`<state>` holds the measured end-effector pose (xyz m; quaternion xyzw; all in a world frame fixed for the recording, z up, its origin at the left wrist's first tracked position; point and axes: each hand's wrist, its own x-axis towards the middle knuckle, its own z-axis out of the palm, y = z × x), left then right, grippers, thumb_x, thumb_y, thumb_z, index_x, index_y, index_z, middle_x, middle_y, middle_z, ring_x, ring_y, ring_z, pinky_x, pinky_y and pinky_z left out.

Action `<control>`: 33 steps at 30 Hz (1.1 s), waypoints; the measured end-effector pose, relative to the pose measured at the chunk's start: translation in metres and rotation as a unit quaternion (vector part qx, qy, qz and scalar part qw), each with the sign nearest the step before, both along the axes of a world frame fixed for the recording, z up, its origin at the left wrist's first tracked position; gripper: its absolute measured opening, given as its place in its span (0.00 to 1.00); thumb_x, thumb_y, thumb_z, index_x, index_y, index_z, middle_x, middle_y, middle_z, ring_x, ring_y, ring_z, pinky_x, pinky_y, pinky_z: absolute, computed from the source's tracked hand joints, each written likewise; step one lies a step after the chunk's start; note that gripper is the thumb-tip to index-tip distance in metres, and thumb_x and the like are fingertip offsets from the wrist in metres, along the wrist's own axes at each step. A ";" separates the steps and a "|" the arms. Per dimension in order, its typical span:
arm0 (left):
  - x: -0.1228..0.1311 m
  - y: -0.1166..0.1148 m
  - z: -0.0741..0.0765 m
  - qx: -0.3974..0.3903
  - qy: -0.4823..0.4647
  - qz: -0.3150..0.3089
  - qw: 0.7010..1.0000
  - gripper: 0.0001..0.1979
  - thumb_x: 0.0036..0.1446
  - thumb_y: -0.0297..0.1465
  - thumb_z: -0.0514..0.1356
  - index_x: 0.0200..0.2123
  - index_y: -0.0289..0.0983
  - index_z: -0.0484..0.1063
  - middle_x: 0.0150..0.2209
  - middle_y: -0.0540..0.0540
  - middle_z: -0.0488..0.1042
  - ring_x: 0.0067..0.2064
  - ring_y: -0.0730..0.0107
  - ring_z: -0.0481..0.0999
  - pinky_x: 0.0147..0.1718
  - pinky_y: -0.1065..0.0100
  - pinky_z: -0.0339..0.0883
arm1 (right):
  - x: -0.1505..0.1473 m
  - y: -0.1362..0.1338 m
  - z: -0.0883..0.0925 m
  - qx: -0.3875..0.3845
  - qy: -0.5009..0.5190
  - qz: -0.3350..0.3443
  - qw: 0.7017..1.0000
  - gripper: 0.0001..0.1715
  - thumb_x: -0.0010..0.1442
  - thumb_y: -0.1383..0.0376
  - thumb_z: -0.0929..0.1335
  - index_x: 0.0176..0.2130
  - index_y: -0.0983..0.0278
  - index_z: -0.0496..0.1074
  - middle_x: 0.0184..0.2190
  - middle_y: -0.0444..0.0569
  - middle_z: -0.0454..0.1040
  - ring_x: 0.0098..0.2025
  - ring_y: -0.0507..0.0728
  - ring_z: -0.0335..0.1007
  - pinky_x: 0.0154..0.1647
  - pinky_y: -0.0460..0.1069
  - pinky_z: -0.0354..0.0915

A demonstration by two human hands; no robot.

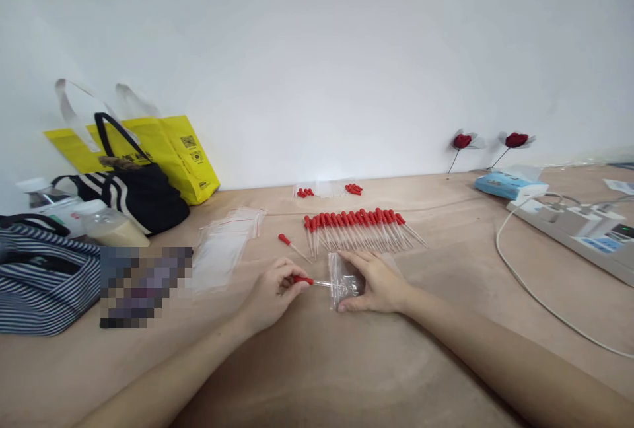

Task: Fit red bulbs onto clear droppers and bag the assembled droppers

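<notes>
My left hand pinches a glass dropper with a red rubber bulb, its clear tip pointing right into the mouth of a small clear plastic bag. My right hand rests on that bag and grips its edge, fingers curled over it. Just beyond the hands lies a row of several red-bulbed droppers side by side on the table. A single dropper lies apart to the left of the row.
A stack of empty clear zip bags lies left of the hands. Bags stand at far left: a yellow one, a black striped one. A power strip with a white cable is at right. Filled packets lie by the wall.
</notes>
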<state>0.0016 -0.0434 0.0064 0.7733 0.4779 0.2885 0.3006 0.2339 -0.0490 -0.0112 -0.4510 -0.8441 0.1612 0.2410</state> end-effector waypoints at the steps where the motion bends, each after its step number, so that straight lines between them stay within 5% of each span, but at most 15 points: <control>1: 0.007 -0.001 -0.003 -0.007 -0.013 -0.006 1.000 0.08 0.49 0.34 0.57 0.31 0.37 0.71 0.33 0.47 0.68 0.32 0.70 0.70 0.32 0.68 0.67 | 0.000 0.000 0.000 -0.001 0.000 0.000 1.000 0.53 0.37 0.44 0.70 0.57 0.64 0.55 0.51 0.56 0.64 0.53 0.64 0.58 0.52 0.60 0.51; 8: 0.032 -0.007 -0.025 -0.073 -0.083 -0.076 0.991 0.05 0.52 0.29 0.54 0.34 0.37 0.64 0.30 0.49 0.70 0.31 0.73 0.70 0.31 0.69 0.64 | -0.001 0.001 -0.003 0.009 0.011 0.010 1.000 0.52 0.38 0.45 0.70 0.56 0.63 0.55 0.51 0.57 0.64 0.52 0.64 0.59 0.51 0.59 0.53; 13: 0.038 -0.004 -0.019 -0.035 -0.005 -0.100 0.994 0.03 0.50 0.27 0.55 0.30 0.37 0.62 0.26 0.53 0.64 0.26 0.76 0.62 0.26 0.73 0.57 | -0.002 0.002 -0.005 0.014 0.007 0.014 1.000 0.51 0.40 0.45 0.70 0.57 0.64 0.55 0.51 0.57 0.64 0.52 0.63 0.60 0.51 0.59 0.54; 19: 0.032 0.000 -0.014 0.027 0.057 -0.079 0.995 0.07 0.45 0.29 0.59 0.30 0.38 0.63 0.29 0.51 0.66 0.32 0.71 0.62 0.32 0.69 0.57 | 0.020 0.004 -0.001 0.036 -0.002 0.050 0.998 0.52 0.38 0.43 0.70 0.57 0.63 0.56 0.55 0.57 0.59 0.55 0.64 0.56 0.53 0.59 0.53; 24: 0.015 0.001 -0.012 0.013 0.034 -0.070 0.997 0.06 0.45 0.29 0.58 0.28 0.38 0.61 0.29 0.51 0.66 0.32 0.71 0.62 0.32 0.69 0.57 | 0.040 0.003 -0.006 0.007 0.030 0.067 0.997 0.46 0.41 0.46 0.70 0.55 0.63 0.60 0.54 0.57 0.62 0.54 0.63 0.58 0.52 0.58 0.56; 33: 0.014 0.002 -0.010 -0.038 0.018 -0.109 0.993 0.04 0.50 0.30 0.55 0.29 0.36 0.62 0.27 0.51 0.67 0.29 0.73 0.65 0.29 0.71 0.60 | 0.028 -0.001 -0.009 0.023 0.001 0.047 0.999 0.44 0.41 0.44 0.69 0.53 0.62 0.63 0.52 0.55 0.64 0.53 0.64 0.59 0.51 0.59 0.56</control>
